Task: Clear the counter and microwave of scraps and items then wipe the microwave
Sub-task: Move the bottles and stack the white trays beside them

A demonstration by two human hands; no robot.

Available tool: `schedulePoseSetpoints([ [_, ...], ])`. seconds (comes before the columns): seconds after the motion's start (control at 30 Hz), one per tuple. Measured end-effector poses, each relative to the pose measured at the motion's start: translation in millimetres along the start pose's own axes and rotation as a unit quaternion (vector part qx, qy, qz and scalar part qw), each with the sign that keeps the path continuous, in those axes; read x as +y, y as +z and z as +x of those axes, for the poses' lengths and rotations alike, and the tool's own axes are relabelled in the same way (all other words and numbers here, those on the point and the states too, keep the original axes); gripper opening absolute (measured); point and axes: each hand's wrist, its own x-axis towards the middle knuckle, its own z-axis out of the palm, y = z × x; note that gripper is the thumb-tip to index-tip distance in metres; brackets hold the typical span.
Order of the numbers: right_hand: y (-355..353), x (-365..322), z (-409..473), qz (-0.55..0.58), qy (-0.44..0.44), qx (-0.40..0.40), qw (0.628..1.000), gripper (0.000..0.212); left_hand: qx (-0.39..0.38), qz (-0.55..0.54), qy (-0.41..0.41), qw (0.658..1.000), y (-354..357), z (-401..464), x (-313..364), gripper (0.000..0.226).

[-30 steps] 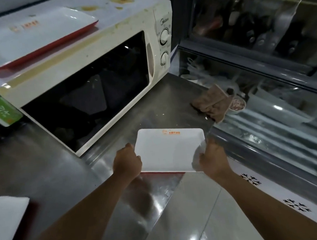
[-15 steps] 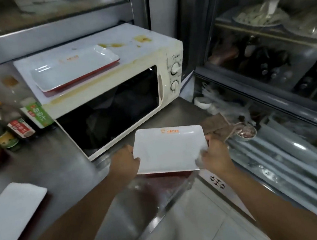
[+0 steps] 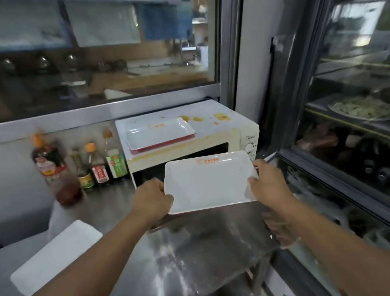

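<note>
White rectangular melamine tray (image 3: 209, 182) held level above the steel worktop (image 3: 189, 253), in front of the stained cream microwave (image 3: 233, 131). Left hand (image 3: 152, 201) grips its left edge, right hand (image 3: 267, 183) its right edge.

The worktop (image 3: 200, 249) in front of the microwave (image 3: 213, 143) is bare steel, easy reach. The left side is tighter: a white tray (image 3: 55, 256) near the edge, blurry bottles (image 3: 82, 168) packed beside the microwave, probably touching. A fridge door (image 3: 360, 153) walls off the right.
</note>
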Motion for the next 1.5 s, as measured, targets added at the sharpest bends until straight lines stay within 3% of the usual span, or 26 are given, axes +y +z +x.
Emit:
schedulePoseSetpoints([
  [0.23, 8, -60, 44, 0.010, -0.055, 0.001, 0.998, 0.034, 0.051, -0.049, -0.027, 0.997, -58, 18, 1, 0.004],
  [0.4, 26, -97, 79, 0.004, -0.086, 0.006, 0.996, 0.032, 0.077, -0.061, -0.038, 0.994, -88, 53, -9, 0.013],
  [0.67, 50, -133, 135, -0.007, -0.061, 0.010, 0.998, 0.028, 0.080, -0.083, -0.027, 0.993, -103, 115, -17, 0.008],
  [0.8, 62, -143, 167, -0.026, -0.045, -0.012, 0.999, 0.030, 0.078, -0.126, -0.039, 0.988, -101, 143, -19, 0.032],
  [0.9, 73, -143, 187, -0.037, -0.049, -0.029, 0.998, 0.028, 0.082, -0.134, -0.054, 0.986, -96, 159, -21, 0.038],
  [1.07, 89, -139, 215, -0.049, -0.073, -0.055, 0.995, 0.029, 0.088, -0.126, -0.089, 0.984, -86, 174, -21, 0.034],
  [1.37, 103, -127, 228, -0.062, -0.107, -0.094, 0.988, 0.028, 0.085, -0.086, -0.117, 0.986, -72, 184, -22, 0.007],
  [1.43, 106, -125, 228, -0.070, -0.113, -0.104, 0.986, 0.019, 0.084, -0.076, -0.113, 0.987, -70, 185, -22, 0.008],
  [1.5, 110, -123, 231, -0.078, -0.110, -0.107, 0.985, 0.036, 0.084, -0.062, -0.114, 0.988, -69, 185, -21, 0.010],
])
